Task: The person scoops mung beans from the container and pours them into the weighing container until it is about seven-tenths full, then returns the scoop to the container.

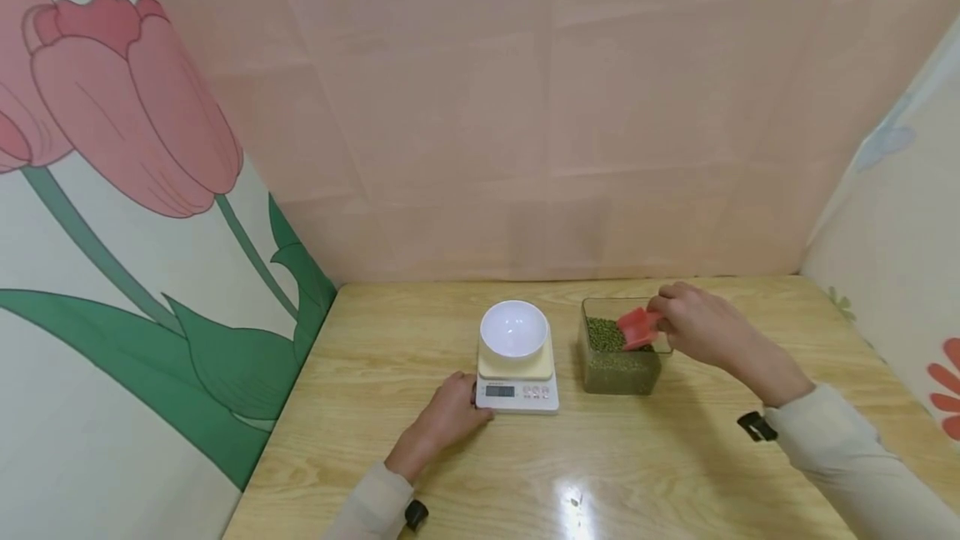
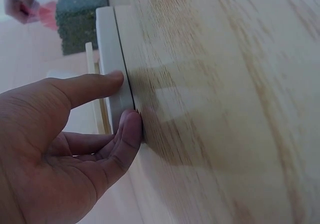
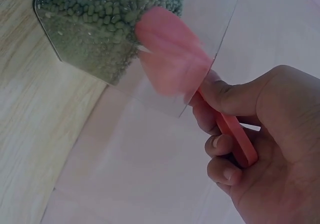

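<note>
A white kitchen scale (image 1: pixel 517 371) with a cream platform stands on the table and carries a small white bowl (image 1: pixel 514 330). My left hand (image 1: pixel 450 411) grips the scale's front left corner; in the left wrist view the thumb (image 2: pixel 97 87) lies on its side edge, with the other fingers curled at the corner. To the right of the scale is a clear container (image 1: pixel 619 380) of green mung beans (image 1: pixel 604 335). My right hand (image 1: pixel 701 325) holds a red scoop (image 1: pixel 637 328) by its handle, the scoop's head down among the beans inside the container.
The wooden table (image 1: pixel 480 473) meets a pink cloth backdrop (image 1: pixel 480 148) behind the scale and container. A tulip-printed panel (image 1: pixel 112 273) borders the left side, and a pale flowered panel (image 1: pixel 900 257) the right. Light glares off the table near the front.
</note>
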The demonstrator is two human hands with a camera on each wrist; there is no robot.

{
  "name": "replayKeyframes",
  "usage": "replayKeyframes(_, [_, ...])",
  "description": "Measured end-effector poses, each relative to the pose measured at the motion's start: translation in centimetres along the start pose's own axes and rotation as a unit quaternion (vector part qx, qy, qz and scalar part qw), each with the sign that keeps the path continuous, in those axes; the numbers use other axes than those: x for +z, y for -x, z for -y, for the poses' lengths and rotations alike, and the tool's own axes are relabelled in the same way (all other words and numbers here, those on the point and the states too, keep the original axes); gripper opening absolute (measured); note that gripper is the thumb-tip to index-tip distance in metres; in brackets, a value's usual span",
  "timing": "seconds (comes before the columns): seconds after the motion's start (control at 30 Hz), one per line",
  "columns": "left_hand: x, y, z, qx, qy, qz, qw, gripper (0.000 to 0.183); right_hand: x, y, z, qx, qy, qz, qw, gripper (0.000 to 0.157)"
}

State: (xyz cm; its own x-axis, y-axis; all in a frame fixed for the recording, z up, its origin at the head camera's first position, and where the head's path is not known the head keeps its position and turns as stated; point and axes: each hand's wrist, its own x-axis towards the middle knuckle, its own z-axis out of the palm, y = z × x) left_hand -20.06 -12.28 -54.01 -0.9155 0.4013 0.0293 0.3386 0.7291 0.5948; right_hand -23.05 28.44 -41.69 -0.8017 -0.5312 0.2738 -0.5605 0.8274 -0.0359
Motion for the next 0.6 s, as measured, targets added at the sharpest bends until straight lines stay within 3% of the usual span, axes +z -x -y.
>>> replayKeyframes(0.6, [0.10,-0.04,-0.15,-0.016,-0.001,0.001,0.9999,0.040,0.80,-0.36,0.18,-0.018,0.001,-0.014,1.000,0.015])
